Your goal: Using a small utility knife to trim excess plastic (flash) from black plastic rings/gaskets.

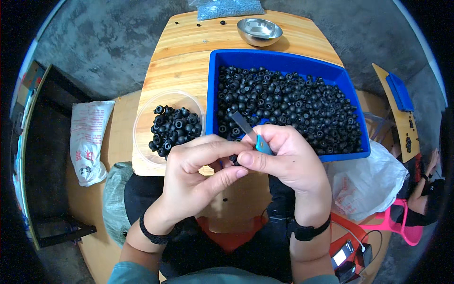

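Observation:
Both hands meet over the table's near edge. My right hand [295, 163] is closed round a small knife [263, 145] with a teal handle, its flat grey blade pointing up and to the far left. My left hand [198, 165] pinches a small black rounded part [233, 159], mostly hidden by the fingers. The right thumb presses close to that part. Just beyond my left hand stands a clear round tub [142, 144], partly filled with black rounded parts. A blue bin [213, 71] full of similar black parts lies beyond my right hand.
A shiny metal bowl [259, 31] and a plastic bag of bluish bits [230, 9] sit at the wooden table's [179, 57] far end. White sacks [88, 142] flank it. At right are a pink stool [405, 227] and another person's arm [421, 191].

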The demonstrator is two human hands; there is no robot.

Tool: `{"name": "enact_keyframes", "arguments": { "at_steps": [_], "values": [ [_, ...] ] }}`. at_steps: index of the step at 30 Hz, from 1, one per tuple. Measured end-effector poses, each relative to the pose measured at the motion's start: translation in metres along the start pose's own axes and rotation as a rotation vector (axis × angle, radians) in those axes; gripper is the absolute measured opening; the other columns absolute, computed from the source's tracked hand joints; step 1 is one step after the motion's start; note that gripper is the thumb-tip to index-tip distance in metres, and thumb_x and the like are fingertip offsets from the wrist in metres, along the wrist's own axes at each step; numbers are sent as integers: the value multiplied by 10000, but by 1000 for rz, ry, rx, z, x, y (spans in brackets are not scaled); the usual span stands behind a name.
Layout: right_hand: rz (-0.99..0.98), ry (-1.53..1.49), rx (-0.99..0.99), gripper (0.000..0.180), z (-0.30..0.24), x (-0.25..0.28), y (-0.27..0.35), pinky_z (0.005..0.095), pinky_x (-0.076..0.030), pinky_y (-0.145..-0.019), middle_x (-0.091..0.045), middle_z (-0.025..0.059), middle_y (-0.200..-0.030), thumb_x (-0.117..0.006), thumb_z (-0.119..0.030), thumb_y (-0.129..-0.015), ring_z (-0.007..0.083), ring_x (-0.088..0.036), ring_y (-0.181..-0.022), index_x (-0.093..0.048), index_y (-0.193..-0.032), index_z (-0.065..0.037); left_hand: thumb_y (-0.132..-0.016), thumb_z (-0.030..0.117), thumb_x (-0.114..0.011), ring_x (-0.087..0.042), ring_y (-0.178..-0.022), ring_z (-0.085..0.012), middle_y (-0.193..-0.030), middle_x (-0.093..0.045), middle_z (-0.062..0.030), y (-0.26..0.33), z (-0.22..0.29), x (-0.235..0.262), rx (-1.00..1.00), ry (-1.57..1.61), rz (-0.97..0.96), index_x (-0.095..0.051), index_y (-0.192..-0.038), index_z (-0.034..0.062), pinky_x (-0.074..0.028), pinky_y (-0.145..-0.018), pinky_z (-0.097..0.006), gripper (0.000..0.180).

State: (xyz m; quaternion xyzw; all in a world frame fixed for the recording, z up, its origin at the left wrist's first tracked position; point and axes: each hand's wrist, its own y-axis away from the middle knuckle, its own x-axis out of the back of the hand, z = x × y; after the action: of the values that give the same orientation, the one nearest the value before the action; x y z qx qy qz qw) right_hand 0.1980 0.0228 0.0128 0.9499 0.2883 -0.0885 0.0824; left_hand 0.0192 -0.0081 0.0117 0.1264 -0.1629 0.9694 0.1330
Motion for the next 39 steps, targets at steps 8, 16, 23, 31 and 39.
{"name": "enact_keyframes", "arguments": {
  "at_steps": [8, 16, 23, 31, 39],
  "values": [
    [185, 217, 142, 284, -16, -4, 19, 212, -397, -548, -539, -35, -657, -758, -235, -740, 23, -464, -628, -550, -729, -43, -827, 46, -610, -628, -728, -129, -872, -649, -106, -1, -3, 7, 389, 998, -77, -607, -1007, -30, -484, -566, -185, 195],
    [231, 663, 323, 400, -11, -20, 14, 319, -396, -452, -523, 114, -560, -771, -346, -673, 266, -522, -486, -504, -662, -49, -813, 57, -625, -582, -687, -103, -921, -642, -106, 4, -8, 7, 383, 1023, -49, -610, -1011, -36, -487, -579, -200, 220],
    [200, 722, 328, 412, -12, -19, 15, 332, -405, -455, -527, 117, -571, -753, -367, -685, 285, -551, -513, -492, -661, -49, -804, 44, -629, -592, -712, -109, -937, -641, -115, 6, -8, 8, 375, 1019, -61, -608, -1027, -41, -493, -597, -205, 239],
    [185, 799, 376, 415, -10, -20, 16, 371, -403, -461, -510, 116, -575, -707, -375, -727, 299, -545, -526, -465, -650, -47, -798, 29, -625, -603, -745, -124, -969, -640, -139, 7, -9, 6, 371, 999, -42, -605, -1024, -46, -498, -613, -209, 239],
    [195, 948, 364, 425, -10, -25, 15, 389, -406, -472, -522, 128, -596, -657, -410, -753, 310, -561, -560, -459, -644, -50, -796, 37, -620, -616, -765, -132, -974, -642, -149, 6, -11, 6, 350, 1010, -37, -599, -1024, -60, -500, -628, -209, 249]
  ]
}}
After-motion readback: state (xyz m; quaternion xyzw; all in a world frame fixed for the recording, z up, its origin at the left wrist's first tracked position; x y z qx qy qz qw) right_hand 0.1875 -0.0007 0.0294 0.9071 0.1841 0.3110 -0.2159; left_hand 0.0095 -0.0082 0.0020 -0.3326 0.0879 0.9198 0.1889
